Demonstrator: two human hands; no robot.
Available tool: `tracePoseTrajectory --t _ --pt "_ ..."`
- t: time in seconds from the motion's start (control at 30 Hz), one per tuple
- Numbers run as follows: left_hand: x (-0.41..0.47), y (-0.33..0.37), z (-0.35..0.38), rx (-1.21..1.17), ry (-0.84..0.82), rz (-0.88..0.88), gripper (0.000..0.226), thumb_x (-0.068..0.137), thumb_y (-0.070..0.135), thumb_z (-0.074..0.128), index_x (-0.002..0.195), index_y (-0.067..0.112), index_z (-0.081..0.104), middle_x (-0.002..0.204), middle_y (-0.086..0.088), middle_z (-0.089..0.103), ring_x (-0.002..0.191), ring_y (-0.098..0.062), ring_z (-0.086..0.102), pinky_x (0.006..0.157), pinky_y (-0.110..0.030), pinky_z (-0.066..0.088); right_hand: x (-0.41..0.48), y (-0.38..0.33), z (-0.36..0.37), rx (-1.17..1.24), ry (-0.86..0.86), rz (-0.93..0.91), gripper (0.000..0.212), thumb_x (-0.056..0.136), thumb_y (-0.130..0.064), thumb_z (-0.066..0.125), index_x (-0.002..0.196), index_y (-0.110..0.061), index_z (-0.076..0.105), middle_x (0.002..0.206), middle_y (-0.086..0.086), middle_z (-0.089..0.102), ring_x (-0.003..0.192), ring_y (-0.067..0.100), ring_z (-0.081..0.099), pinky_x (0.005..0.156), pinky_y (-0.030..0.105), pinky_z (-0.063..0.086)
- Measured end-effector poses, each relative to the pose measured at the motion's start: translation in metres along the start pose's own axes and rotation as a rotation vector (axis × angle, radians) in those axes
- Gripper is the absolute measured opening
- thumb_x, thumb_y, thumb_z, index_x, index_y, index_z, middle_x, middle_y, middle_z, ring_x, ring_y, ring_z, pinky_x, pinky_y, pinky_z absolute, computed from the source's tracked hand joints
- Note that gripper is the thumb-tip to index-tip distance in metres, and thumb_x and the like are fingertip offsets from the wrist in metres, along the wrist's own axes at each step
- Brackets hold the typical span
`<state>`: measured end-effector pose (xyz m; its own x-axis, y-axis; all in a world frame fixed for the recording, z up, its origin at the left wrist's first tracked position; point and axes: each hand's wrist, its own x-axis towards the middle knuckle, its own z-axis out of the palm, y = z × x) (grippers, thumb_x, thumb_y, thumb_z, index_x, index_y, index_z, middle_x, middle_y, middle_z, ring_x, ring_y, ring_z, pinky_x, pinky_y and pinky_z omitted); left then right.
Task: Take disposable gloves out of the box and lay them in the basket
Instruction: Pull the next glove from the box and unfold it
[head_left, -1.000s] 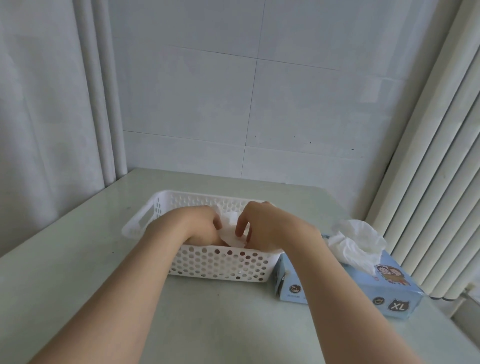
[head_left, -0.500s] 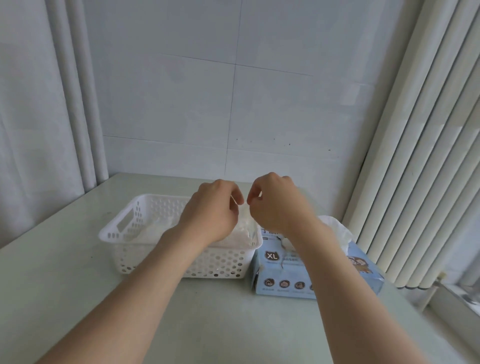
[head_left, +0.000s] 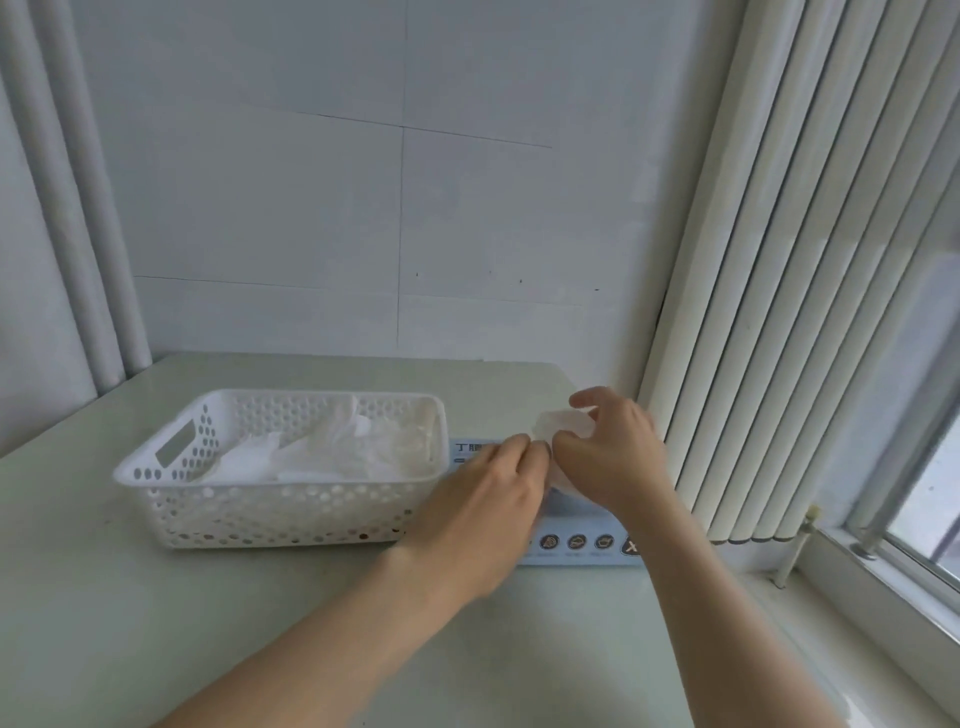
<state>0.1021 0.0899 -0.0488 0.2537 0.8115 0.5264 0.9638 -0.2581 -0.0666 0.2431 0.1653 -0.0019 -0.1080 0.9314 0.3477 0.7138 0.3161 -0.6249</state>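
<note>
A white perforated basket (head_left: 171, 514) stands on the table with several translucent white gloves (head_left: 317, 457) lying inside it. Right of it lies the light blue glove box (head_left: 576, 545), mostly hidden under my hands. My left hand (head_left: 488, 499) and my right hand (head_left: 613, 457) are both over the box top. Their fingertips meet at a crumpled white glove (head_left: 563, 423) that sticks up from the box. Both hands pinch this glove.
The pale green table (head_left: 156, 623) meets a tiled wall at the back. Vertical white blind slats (head_left: 769, 312) hang close on the right of the box. A window sill (head_left: 883, 587) runs along the right edge. A curtain hangs at the far left.
Both hands left the basket, rose, then moved right onto the glove box. A glove stays in the basket. The camera view swung right.
</note>
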Motion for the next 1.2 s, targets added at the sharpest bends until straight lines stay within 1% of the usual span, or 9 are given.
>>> tracePoseTrajectory --t 0.1,0.17,0.27,0.4,0.73,0.87,1.03,1.1,1.2 --pt "-0.005 0.002 0.012 -0.008 0.027 -0.029 0.049 0.106 0.044 0.032 0.141 0.016 0.051 0.140 -0.003 0.061 0.122 -0.022 0.063 0.100 -0.035 0.055 0.003 0.012 0.002 0.105 0.047 0.018 0.018 0.094 -0.024 0.061 0.105 -0.022 0.075 0.090 -0.009 0.071 0.099 0.020 0.063 0.070 0.026 0.047" --pt "-0.007 0.003 0.018 0.034 0.006 -0.041 0.056 0.102 0.051 0.029 0.143 0.019 0.051 0.141 -0.001 0.062 0.124 -0.022 0.063 0.100 -0.037 0.054 0.006 0.020 0.001 0.173 0.099 -0.009 0.016 0.098 -0.026 0.063 0.093 -0.022 0.078 0.077 -0.013 0.071 0.086 0.015 0.068 0.062 0.021 0.047" --pt "-0.010 0.002 0.025 0.052 -0.032 -0.057 0.060 0.101 0.056 0.029 0.141 0.019 0.054 0.132 0.000 0.067 0.119 -0.022 0.064 0.099 -0.039 0.053 0.009 0.027 0.001 0.255 0.165 -0.055 0.016 0.100 -0.028 0.067 0.101 -0.022 0.082 0.079 -0.015 0.072 0.076 0.004 0.067 0.068 0.026 0.055" --pt "-0.012 0.003 0.030 0.091 -0.041 -0.066 0.062 0.101 0.059 0.029 0.138 0.018 0.059 0.123 0.000 0.068 0.114 -0.024 0.062 0.097 -0.040 0.051 0.013 0.033 0.003 0.358 0.313 -0.122 0.020 0.102 -0.031 0.066 0.092 -0.023 0.082 0.067 -0.006 0.071 0.066 0.013 0.064 0.068 0.031 0.053" --pt "-0.009 0.006 0.020 0.121 -0.158 -0.111 0.067 0.103 0.060 0.014 0.142 0.022 0.052 0.142 0.003 0.047 0.124 -0.025 0.044 0.099 -0.038 0.040 -0.001 0.006 0.000 0.548 0.454 -0.336 0.024 0.110 -0.032 0.056 0.111 -0.024 0.079 0.099 -0.005 0.066 0.089 0.015 0.066 0.072 0.036 0.055" --pt "-0.007 0.005 0.014 0.067 -0.213 -0.138 0.073 0.099 0.065 0.007 0.144 0.024 0.048 0.139 0.005 0.046 0.125 -0.022 0.040 0.103 -0.035 0.038 -0.006 0.000 0.001 0.519 0.455 -0.393 0.027 0.111 -0.029 0.053 0.117 -0.025 0.079 0.098 -0.005 0.066 0.087 0.011 0.063 0.073 0.026 0.050" --pt "0.003 0.004 0.000 -0.421 0.045 -0.328 0.041 0.109 0.043 0.035 0.132 0.021 0.061 0.128 0.003 0.061 0.125 -0.021 0.052 0.103 -0.028 0.039 -0.010 -0.003 0.001 0.483 0.491 -0.422 0.021 0.108 -0.027 0.062 0.116 -0.024 0.081 0.088 -0.005 0.061 0.081 0.007 0.059 0.074 0.010 0.039" --pt "0.010 0.002 -0.014 -0.647 0.177 -0.413 0.039 0.111 0.038 0.039 0.135 0.023 0.066 0.133 0.007 0.066 0.128 -0.014 0.057 0.108 -0.028 0.042 -0.011 -0.005 0.003 0.477 0.520 -0.450 0.018 0.105 -0.025 0.067 0.113 -0.021 0.082 0.087 -0.003 0.061 0.079 0.007 0.059 0.074 0.010 0.040" --pt "0.018 0.001 -0.045 -1.178 0.202 -0.510 0.049 0.111 0.055 0.033 0.113 0.031 0.076 0.112 0.010 0.077 0.110 -0.011 0.070 0.104 -0.041 0.052 -0.012 -0.006 0.007 0.424 0.537 -0.573 0.013 0.102 -0.019 0.072 0.109 -0.016 0.082 0.088 0.000 0.064 0.080 0.012 0.062 0.073 0.021 0.048"
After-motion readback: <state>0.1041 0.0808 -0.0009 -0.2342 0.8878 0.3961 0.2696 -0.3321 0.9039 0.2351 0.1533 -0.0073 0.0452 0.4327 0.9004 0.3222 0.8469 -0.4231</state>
